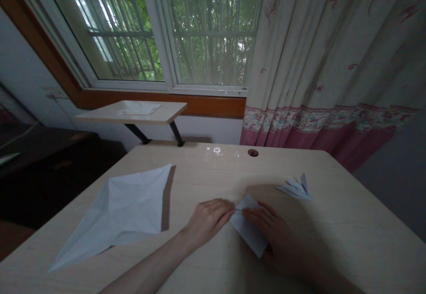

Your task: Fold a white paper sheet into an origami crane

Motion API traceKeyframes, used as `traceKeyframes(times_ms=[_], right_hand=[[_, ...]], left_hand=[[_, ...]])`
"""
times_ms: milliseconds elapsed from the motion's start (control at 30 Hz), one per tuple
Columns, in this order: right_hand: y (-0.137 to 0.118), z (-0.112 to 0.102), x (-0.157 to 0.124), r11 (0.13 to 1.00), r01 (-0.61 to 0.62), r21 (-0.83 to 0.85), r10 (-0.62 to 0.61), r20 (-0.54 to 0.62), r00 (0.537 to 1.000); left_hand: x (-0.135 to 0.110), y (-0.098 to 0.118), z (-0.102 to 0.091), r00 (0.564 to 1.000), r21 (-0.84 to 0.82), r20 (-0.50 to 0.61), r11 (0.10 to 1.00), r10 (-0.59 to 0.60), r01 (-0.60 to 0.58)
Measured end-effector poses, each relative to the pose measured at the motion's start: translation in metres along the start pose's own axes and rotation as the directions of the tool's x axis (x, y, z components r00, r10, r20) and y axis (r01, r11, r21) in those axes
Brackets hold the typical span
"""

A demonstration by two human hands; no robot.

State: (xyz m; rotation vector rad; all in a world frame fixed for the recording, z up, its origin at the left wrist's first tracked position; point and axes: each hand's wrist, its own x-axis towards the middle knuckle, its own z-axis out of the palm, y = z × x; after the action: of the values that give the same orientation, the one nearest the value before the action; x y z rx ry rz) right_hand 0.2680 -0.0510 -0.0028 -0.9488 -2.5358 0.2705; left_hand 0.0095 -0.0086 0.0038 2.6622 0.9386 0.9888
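A small folded sheet of white paper (249,231) lies tilted on the desk between both my hands. The fingers of my left hand (210,216) are closed at its left corner, pinching the edge. My right hand (271,229) rests over its right side, fingers bent and pressed onto the fold; its thumb is hidden. Further right sits a small folded paper figure (297,188) with pointed tips. On the left a large creased sheet of white paper (133,207) is spread out, its corners lifted a little off the surface.
The pale wooden desk (199,174) has a round cable hole (253,152) near its back edge. A raised shelf (173,107) on black legs stands at the back left, bearing a crumpled white sheet (141,108). Behind are a barred window and a flowered curtain (309,63).
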Motion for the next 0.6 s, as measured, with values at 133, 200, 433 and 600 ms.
traceKeyframes(times_ms=[133, 200, 433, 600], right_hand=[[0.006, 0.003, -0.003, 1.0, -0.005, 0.009, 0.005, -0.056, 0.998], [0.007, 0.002, -0.003, 1.0, 0.016, 0.023, -0.014, -0.077, 0.997], [0.006, -0.003, -0.007, 0.993, 0.109, -0.039, -0.115, -0.264, 0.958], [0.009, 0.001, -0.017, 0.976, 0.071, -0.206, -0.162, -0.468, 0.869]], left_hand=[[0.002, 0.004, -0.005, 0.997, -0.053, 0.042, 0.996, 0.07, -0.068], [0.002, 0.005, -0.007, 0.992, -0.043, 0.043, 0.992, 0.119, -0.117], [-0.001, 0.006, -0.006, 0.958, 0.085, -0.117, 0.964, 0.262, -0.253], [0.0, 0.011, -0.003, 0.961, -0.206, -0.248, 0.962, 0.123, -0.177]])
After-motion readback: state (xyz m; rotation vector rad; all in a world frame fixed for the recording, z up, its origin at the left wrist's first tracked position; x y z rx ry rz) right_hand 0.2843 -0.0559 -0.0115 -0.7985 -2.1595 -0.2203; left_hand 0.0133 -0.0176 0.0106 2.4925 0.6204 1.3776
